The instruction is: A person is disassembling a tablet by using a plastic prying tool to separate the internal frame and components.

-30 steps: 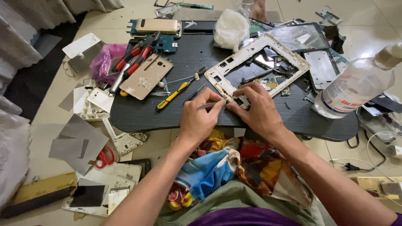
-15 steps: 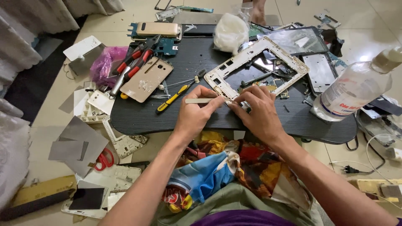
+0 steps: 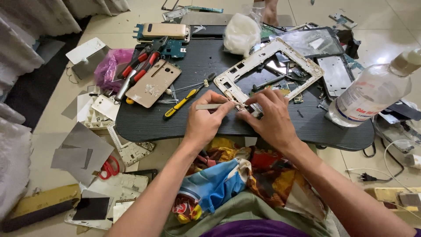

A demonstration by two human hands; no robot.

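Near the tabletop's [image 3: 144, 125] front edge, the left hand [image 3: 205, 123] pinches a flat metal tool [image 3: 209, 106], grip closed on it. Just beside it, the right hand [image 3: 271, 117] presses fingertips on the white frame's [image 3: 239, 77] near corner, grip closed there. Farther back lie a yellow screwdriver [image 3: 182, 103], gold cover [image 3: 153, 83] and, at the right edge, a bottle [image 3: 372, 90].

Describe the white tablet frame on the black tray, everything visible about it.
The frame is a whitish rectangular bezel, apparently plastic, with gold-tinted edges, an open middle and small cutouts along its near short end. It lies tilted on the black tray, over loose parts visible through the opening. The right hand presses its near corner; the left hand holds a flat metal tool against that corner.
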